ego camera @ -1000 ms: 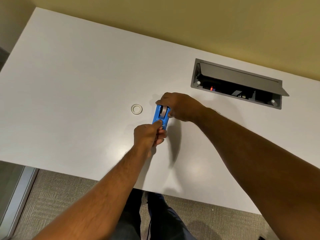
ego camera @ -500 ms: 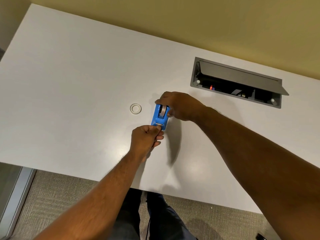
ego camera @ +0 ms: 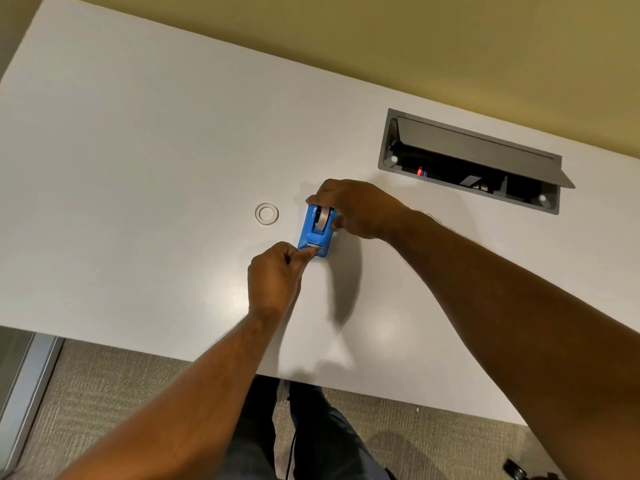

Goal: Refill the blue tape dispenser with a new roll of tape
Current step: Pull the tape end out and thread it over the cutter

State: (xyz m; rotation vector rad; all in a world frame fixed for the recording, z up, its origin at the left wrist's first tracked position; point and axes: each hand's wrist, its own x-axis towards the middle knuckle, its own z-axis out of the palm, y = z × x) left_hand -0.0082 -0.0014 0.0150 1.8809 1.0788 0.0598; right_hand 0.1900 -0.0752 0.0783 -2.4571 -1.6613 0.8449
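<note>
The blue tape dispenser [ego camera: 314,233] stands on the white table [ego camera: 138,168] near its middle. A roll of tape [ego camera: 323,216] sits in its cradle. My right hand [ego camera: 356,209] grips the far end of the dispenser around the roll. My left hand [ego camera: 277,275] is at the near end, its fingers pinched together with the thumb tip on the metal cutter blade [ego camera: 313,246]. Whether a tape end is between the fingers is too small to tell. An empty white tape core [ego camera: 266,214] lies flat on the table left of the dispenser.
An open grey cable hatch [ego camera: 471,161] is sunk into the table at the far right, its lid tilted up. The table's near edge runs just below my forearms, with carpet and my legs beneath. A yellow wall borders the far side.
My left hand slid back from the dispenser's near end toward me, then stopped with its thumb at the cutter. The right hand and dispenser stayed put.
</note>
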